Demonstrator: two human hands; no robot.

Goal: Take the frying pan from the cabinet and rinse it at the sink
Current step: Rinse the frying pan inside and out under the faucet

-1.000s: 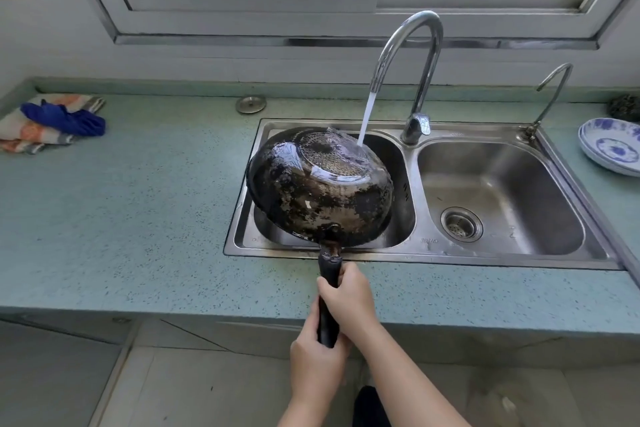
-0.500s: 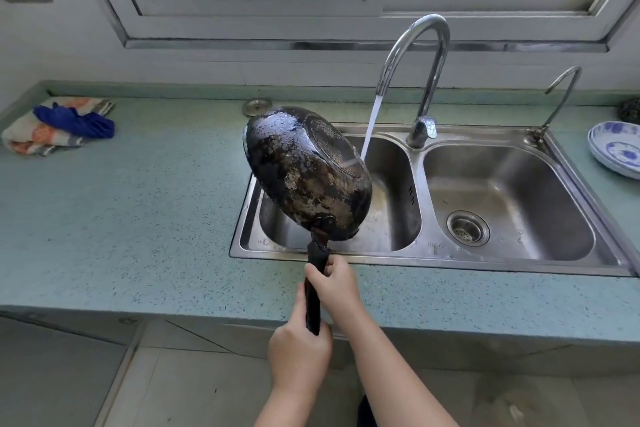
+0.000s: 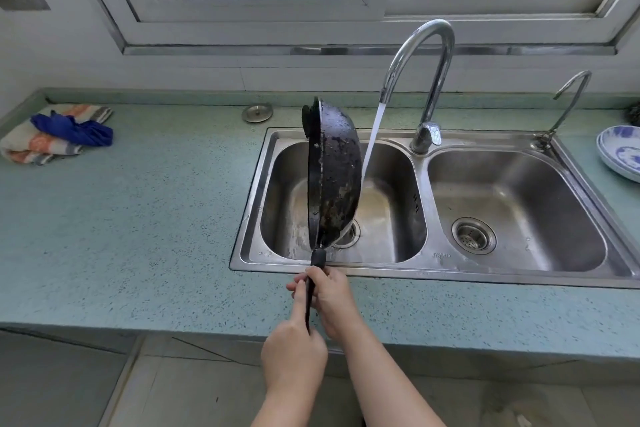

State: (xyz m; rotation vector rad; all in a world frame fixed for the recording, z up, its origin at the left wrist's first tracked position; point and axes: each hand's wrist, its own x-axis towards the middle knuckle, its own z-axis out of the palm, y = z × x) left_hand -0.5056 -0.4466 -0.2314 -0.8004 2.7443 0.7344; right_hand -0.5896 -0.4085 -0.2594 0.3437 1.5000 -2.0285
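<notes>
- Frying pan (image 3: pixel 334 177): held on edge, nearly upright, above the left basin of the sink (image 3: pixel 426 272); its blackened, wet underside faces the right basin, its lower rim hangs over the left drain.
- Pan handle (image 3: pixel 317 257): black, pointing down and out over the sink's front rim.
- Right hand (image 3: pixel 329 293): fingers curled round the handle, just in front of the sink's front rim, nearer the pan.
- Left hand (image 3: pixel 294 354): closed round the end of the handle, farther from the sink than the right hand.
- Faucet (image 3: pixel 429 55): tall gooseneck at the back of the sink, between the two basins, spout over the left basin.
- Water stream (image 3: pixel 372 139): running from the spout and slanting down to the pan's underside.
- Small tap (image 3: pixel 571 97): at the sink's back right corner.
- Drain cover (image 3: pixel 257 113): lying on the counter (image 3: pixel 138 236) just behind the sink's back left corner.
- Folded cloths (image 3: pixel 55 133): striped and blue, well to the left of the sink.
- Blue-and-white dishes (image 3: pixel 620 152): stacked to the right of the sink.
</notes>
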